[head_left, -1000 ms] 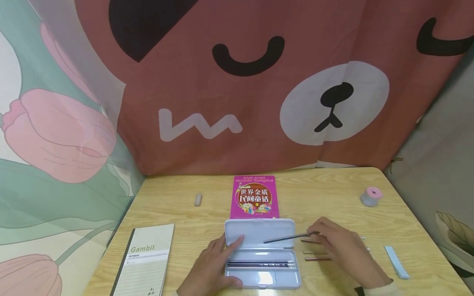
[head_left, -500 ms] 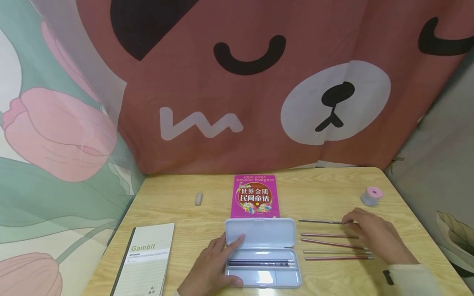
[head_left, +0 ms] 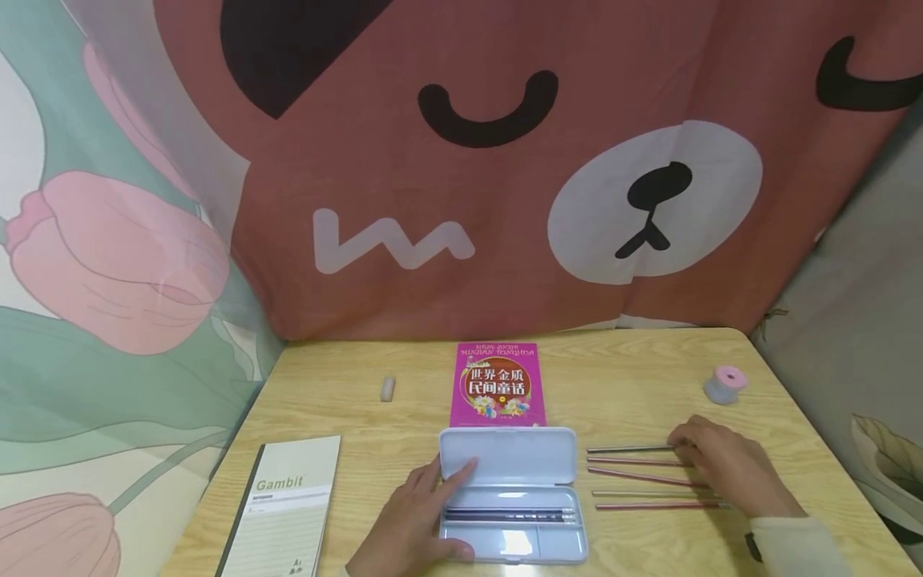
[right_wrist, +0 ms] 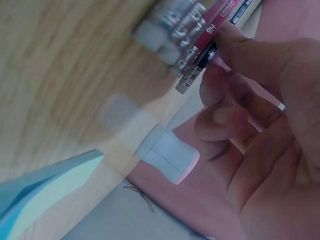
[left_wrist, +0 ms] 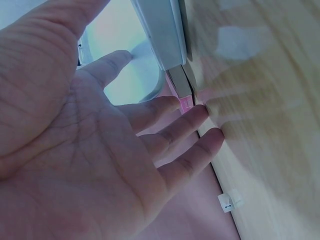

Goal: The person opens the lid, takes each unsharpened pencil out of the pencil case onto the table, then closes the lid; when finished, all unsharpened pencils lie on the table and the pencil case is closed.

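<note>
A light-blue pencil case lies open with several dark pencils in its middle slot. My left hand rests at its left side, forefinger along the lid and thumb at the front edge. In the left wrist view the fingers are spread and mostly straight. Right of the case, my right hand pinches a dark pencil close to its eraser end, low over the table. That pencil is the farthest of a row of pencils, mostly reddish, whose right ends the hand partly covers.
A pink book lies behind the case, partly overlapped by its lid. A small eraser is at the back left, and a notebook at the left. A pink-topped cylinder stands back right. A blue folded strip shows in the right wrist view.
My right hand has carried the dark pencil from over the case lid to the right, then down and nearer to the other pencils in the row. The left hand has stayed put.
</note>
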Demonstrator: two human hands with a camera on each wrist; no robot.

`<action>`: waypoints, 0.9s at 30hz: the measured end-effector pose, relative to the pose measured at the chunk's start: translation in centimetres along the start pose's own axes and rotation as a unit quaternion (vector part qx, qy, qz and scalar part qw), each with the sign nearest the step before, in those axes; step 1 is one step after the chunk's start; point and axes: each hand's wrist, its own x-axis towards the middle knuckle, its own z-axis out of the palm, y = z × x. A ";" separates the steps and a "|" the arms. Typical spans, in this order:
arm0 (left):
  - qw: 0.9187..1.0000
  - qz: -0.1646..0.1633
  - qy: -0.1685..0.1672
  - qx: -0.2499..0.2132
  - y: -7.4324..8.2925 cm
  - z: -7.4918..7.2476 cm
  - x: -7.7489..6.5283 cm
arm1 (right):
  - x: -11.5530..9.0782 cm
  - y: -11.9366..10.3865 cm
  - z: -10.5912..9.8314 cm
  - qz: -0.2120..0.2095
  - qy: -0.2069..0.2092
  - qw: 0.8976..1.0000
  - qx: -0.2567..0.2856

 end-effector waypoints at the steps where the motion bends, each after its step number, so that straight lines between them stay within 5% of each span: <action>1: 1.000 0.000 0.000 0.000 0.0 0.0 0.0 | 0.0 0.0 0.1 -0.001 0.002 1.000 0.000; 17: 1.000 0.004 0.000 -0.001 0.2 -0.2 0.0 | -0.3 0.0 0.0 -0.001 0.009 1.000 -0.004; 27: 1.000 -0.020 -0.015 -0.016 0.1 -0.1 0.1 | -0.3 -3.4 -0.2 -0.002 0.043 0.999 -0.002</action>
